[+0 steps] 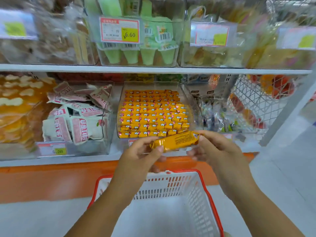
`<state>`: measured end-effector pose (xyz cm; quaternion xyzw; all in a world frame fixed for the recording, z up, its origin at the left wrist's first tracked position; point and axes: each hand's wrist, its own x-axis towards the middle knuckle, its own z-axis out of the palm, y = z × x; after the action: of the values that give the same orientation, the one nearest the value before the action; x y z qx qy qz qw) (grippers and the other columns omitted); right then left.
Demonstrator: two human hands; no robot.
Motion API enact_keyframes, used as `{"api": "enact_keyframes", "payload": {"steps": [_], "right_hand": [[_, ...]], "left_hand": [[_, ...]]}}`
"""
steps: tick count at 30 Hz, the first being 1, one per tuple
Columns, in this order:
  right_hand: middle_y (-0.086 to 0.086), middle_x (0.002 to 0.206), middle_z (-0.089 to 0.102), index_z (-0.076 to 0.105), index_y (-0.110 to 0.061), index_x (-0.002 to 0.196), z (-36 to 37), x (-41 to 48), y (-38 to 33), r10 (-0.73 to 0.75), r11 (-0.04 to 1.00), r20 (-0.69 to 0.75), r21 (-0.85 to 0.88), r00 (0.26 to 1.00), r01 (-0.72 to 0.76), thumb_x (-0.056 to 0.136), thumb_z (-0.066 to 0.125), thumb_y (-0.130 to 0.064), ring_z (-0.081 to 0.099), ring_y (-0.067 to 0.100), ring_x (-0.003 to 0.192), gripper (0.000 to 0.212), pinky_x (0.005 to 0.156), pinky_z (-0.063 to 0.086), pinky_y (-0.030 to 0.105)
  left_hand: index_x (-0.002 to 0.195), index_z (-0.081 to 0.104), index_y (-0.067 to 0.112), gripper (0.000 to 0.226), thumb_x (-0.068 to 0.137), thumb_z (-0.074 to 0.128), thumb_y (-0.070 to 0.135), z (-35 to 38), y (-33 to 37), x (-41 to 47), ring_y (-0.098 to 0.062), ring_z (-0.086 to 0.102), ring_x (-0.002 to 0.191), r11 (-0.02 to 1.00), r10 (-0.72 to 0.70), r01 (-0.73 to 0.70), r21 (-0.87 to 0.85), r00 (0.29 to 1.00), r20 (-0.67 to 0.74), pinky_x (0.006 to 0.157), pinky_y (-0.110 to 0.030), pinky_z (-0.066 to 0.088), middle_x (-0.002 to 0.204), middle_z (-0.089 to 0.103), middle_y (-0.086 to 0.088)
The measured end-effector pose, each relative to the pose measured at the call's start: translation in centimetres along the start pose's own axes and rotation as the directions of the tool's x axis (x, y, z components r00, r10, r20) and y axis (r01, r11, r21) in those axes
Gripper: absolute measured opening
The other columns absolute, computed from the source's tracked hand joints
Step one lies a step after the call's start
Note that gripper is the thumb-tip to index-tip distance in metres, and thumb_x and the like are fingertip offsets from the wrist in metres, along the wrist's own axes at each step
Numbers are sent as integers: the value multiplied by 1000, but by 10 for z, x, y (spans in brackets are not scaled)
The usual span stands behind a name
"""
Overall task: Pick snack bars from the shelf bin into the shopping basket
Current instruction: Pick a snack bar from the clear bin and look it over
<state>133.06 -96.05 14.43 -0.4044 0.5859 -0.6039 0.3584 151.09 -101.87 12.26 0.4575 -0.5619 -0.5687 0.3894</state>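
Observation:
An orange snack bar (176,141) is held level between both hands, in front of the shelf and above the basket. My left hand (142,154) pinches its left end, thumb on top. My right hand (215,149) grips its right end. Behind it, a clear shelf bin (189,98) holds several rows of the same orange bars (152,112). The white shopping basket (201,199) with a red rim stands below my forearms, and what shows of its inside holds nothing.
To the left a clear bin (109,117) is filled with pink and white packets (80,115). On the right are clear bags and a white wire rack (256,100). The upper shelf (153,69) carries bins with green packs and price tags. An orange ledge (51,178) runs under the shelf.

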Motion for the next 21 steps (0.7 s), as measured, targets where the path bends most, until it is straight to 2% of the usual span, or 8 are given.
{"api": "enact_keyframes", "payload": {"steps": [2,4,6,8,11,15,21], "right_hand": [[15,84,75,71,-15,106,8,-6,5,107,984,62,138,992,-115,93,60,-10,73,30,82,18,76,55,36],[16,90,75,70,-13,102,17,-9,10,144,965,95,206,985,-161,80,69,-20,73,32,86,23,79,54,39],[17,93,74,71,-15,94,26,-9,13,145,956,120,241,982,-170,67,76,-28,73,32,85,30,76,56,37],[18,95,74,72,-16,87,30,-6,16,145,951,163,250,976,-183,62,80,-30,72,32,83,30,73,58,33],[19,94,74,67,-7,90,28,1,18,200,925,209,282,957,-255,72,69,-15,73,32,81,20,73,61,32],[19,95,75,69,-5,87,30,11,18,231,913,240,283,943,-295,78,62,-13,74,29,83,15,70,61,28],[16,87,75,67,-2,93,34,30,27,269,903,195,289,943,-317,77,62,-14,74,27,78,21,68,61,27]], "left_hand": [[107,67,32,24,86,72,21,-13,1,-6,-20,74,85,994,-50,45,-103,998,-48,68,-36,56,98,75,10],[106,66,28,27,83,75,15,-23,1,-11,-21,75,86,987,-74,62,-145,995,-74,73,-40,57,103,75,8],[107,67,24,28,83,75,13,-31,-2,-12,-22,75,87,984,-88,77,-158,994,-64,79,-44,58,105,75,3],[110,68,19,31,80,72,11,-40,-7,-10,-24,75,89,974,-103,95,-206,994,-28,73,-38,58,104,76,-4],[111,70,18,35,76,66,14,-54,-11,-1,-28,74,92,962,-105,108,-252,994,25,64,-25,58,103,76,-8],[110,72,22,29,90,57,7,-61,-16,10,-28,74,94,963,-101,109,-245,994,47,69,-26,60,104,76,-11],[108,73,25,29,93,52,12,-61,-19,20,-29,73,97,951,-106,125,-283,991,80,70,-27,61,104,76,-10]]}}
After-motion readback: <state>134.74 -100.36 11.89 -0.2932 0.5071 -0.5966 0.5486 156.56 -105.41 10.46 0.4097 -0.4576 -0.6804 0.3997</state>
